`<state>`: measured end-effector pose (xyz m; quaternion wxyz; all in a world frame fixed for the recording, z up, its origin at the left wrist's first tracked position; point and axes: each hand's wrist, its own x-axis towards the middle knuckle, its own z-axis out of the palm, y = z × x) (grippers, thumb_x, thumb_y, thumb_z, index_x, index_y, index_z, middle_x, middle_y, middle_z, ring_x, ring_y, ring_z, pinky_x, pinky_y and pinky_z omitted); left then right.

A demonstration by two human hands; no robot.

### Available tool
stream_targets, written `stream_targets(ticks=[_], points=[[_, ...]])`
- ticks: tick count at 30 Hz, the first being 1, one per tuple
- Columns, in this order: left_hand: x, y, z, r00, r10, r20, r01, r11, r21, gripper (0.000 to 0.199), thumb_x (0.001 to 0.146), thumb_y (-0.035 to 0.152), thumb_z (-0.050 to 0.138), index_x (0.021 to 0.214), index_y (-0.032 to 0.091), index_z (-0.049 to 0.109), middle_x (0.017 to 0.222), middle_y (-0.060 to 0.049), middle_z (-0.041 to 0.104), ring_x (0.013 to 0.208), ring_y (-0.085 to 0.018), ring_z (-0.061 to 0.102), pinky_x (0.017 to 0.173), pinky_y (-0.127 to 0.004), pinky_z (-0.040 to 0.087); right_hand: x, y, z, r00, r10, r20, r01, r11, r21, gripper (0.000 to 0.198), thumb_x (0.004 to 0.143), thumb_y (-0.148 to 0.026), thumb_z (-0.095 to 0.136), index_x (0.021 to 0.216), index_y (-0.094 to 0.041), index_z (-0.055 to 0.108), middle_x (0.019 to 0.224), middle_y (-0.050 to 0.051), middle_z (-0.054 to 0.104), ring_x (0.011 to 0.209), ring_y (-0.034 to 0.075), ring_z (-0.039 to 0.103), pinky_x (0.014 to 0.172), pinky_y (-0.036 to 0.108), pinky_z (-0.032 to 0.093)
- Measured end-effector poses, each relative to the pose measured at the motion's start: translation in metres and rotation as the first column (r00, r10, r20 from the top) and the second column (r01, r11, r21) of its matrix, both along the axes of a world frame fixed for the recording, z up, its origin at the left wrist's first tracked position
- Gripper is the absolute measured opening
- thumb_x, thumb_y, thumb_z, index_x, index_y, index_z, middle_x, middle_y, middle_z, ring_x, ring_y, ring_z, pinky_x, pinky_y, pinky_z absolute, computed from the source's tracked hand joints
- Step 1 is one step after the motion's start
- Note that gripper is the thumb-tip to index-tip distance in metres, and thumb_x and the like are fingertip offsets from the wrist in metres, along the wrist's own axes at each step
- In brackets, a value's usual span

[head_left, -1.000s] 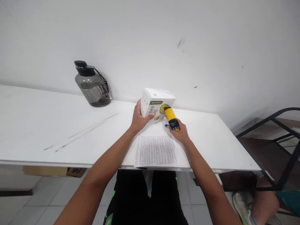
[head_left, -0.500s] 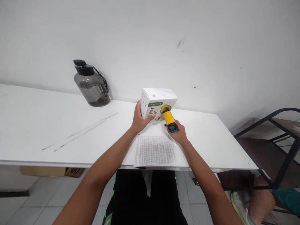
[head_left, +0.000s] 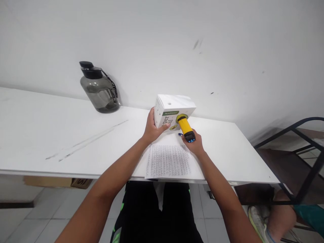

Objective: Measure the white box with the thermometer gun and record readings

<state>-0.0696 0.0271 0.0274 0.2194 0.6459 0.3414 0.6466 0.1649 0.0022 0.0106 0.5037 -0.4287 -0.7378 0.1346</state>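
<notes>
My left hand grips a white carton by its left side, thumb across the front. The carton is tilted over the table and carries a green label strip and avocado pictures. My right hand is wrapped round a yellow and black handheld barcode scanner with a small dark screen and blue buttons. The scanner's head is right up at the carton's front; whether they touch I cannot tell. A blue pen lies by my right fingers, partly hidden. Below both hands lies a paper sheet covered in writing.
A large grey water jug stands at the back left of the white table, against the wall. Right of the table is a dark metal-framed chair, with another person's leg below. A cardboard box sits under the table.
The carton and the scanner have shifted slightly to the right in view. The carton's front has turned a little, and more of the pen shows. Both hands keep their grip.
</notes>
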Motion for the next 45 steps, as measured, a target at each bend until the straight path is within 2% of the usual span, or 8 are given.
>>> stream_targets(ticks=[4,10,17,33,41,45], points=[[-0.0005,0.0008,-0.0005,0.999,-0.048,0.023,0.049,0.998,-0.033,0.094,0.069,0.037,0.082,0.145,0.039,0.028,0.14,-0.008,0.043,0.131,-0.034,0.043,0.103,-0.059,0.045,0.0007,0.0004,-0.0012,1.0,0.008,-0.018,-0.008,1.0,-0.002,0.034,0.071,-0.032,0.07,0.103,-0.019,0.063,0.083,0.004,0.07,0.069,0.019,0.065,0.066,0.033,0.055],[-0.0008,0.0021,-0.0031,0.999,-0.035,0.011,0.036,0.999,-0.032,0.096,0.067,0.037,0.083,0.145,0.039,0.026,0.141,-0.009,0.04,0.132,-0.036,0.041,0.104,-0.061,0.043,0.002,0.0004,-0.0029,1.0,-0.002,-0.017,0.002,0.999,0.032,0.035,0.07,-0.029,0.069,0.103,-0.019,0.063,0.085,0.004,0.071,0.071,0.02,0.066,0.067,0.034,0.055],[-0.0015,0.0024,-0.0037,0.999,-0.036,0.002,0.036,0.999,-0.019,0.096,0.068,0.037,0.083,0.145,0.039,0.026,0.141,-0.008,0.04,0.132,-0.036,0.04,0.105,-0.061,0.042,0.0022,-0.0001,-0.0009,0.999,-0.035,0.019,0.034,0.999,0.016,0.036,0.07,-0.031,0.067,0.103,-0.02,0.062,0.083,0.003,0.072,0.069,0.02,0.065,0.066,0.033,0.055],[0.0006,0.0018,-0.0027,0.999,-0.035,-0.018,0.035,0.999,-0.018,0.092,0.069,0.039,0.082,0.144,0.038,0.027,0.138,-0.008,0.043,0.129,-0.033,0.045,0.102,-0.056,0.047,0.0044,-0.0018,0.0027,0.998,-0.01,0.064,0.008,1.0,0.027,0.028,0.072,-0.031,0.065,0.097,-0.02,0.062,0.082,0.004,0.07,0.067,0.02,0.064,0.062,0.032,0.053],[0.0022,0.0004,-0.0005,1.0,-0.01,-0.004,0.01,1.0,0.004,0.089,0.07,0.041,0.081,0.142,0.037,0.029,0.135,-0.007,0.046,0.127,-0.032,0.046,0.101,-0.056,0.048,0.0003,-0.0029,0.0015,0.996,-0.064,0.058,0.066,0.998,-0.025,0.036,0.073,-0.037,0.067,0.104,-0.018,0.061,0.083,0.005,0.07,0.068,0.019,0.064,0.066,0.033,0.054],[0.0004,0.0025,-0.0009,0.999,0.031,0.019,-0.03,0.999,-0.036,0.088,0.07,0.041,0.08,0.142,0.036,0.029,0.133,-0.008,0.047,0.127,-0.032,0.046,0.1,-0.056,0.048,-0.0021,-0.0031,0.002,0.995,-0.096,0.007,0.097,0.993,-0.072,0.045,0.073,-0.042,0.069,0.111,-0.019,0.059,0.087,0.005,0.071,0.074,0.02,0.065,0.069,0.034,0.055]])
